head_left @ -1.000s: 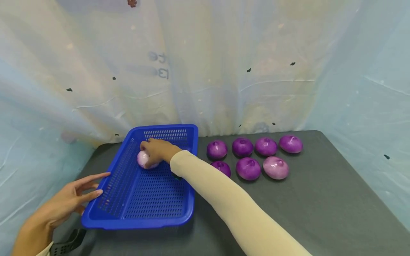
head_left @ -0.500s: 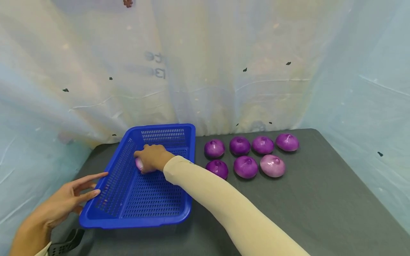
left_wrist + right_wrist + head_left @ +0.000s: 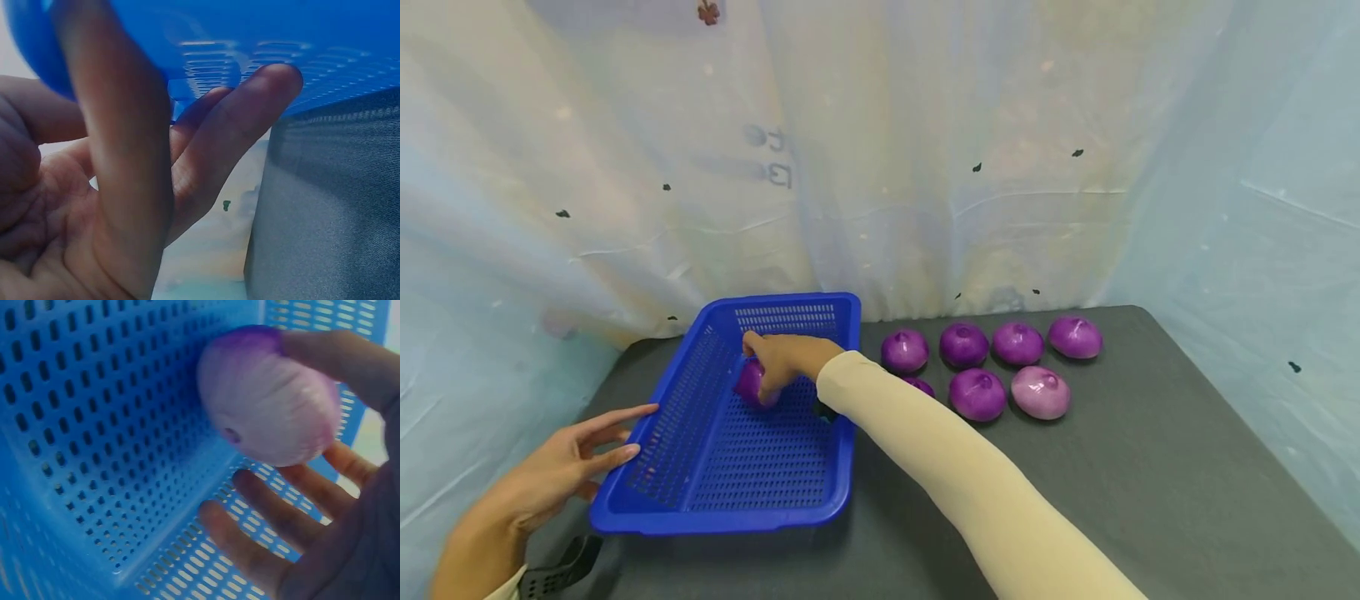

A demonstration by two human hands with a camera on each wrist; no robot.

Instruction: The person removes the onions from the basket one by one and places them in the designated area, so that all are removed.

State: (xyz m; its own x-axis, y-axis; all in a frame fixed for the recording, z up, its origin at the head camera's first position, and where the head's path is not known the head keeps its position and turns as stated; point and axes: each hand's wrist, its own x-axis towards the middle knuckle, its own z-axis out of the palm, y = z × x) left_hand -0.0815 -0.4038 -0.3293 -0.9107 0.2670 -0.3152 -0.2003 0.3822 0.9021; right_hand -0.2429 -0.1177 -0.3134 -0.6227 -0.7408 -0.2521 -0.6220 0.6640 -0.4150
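Note:
My right hand (image 3: 786, 360) reaches into a blue perforated plastic basket (image 3: 722, 523) and grips a red onion (image 3: 749, 385) near its left wall. In the right wrist view, the onion (image 3: 269, 400) shows a pale whitish side, with the thumb at its purple edge and the fingers along its lower side. Extended fingers and the thumb of my left hand (image 3: 546, 475) touch the basket's left rim from outside. From the left wrist view, fingers of the left hand (image 3: 125, 162) lie against the basket's outer wall (image 3: 300, 25).
Several red onions (image 3: 977, 395) stand in two rows on the dark grey table (image 3: 1112, 483), right of the basket. One onion (image 3: 920, 387) is partly hidden behind my right sleeve. A pale plastic sheet (image 3: 880, 150) hangs behind the table.
The onion showed its whitish side in the head view and now shows its purple side. My right hand shifted slightly left, then back right. The left hand stays at the rim.

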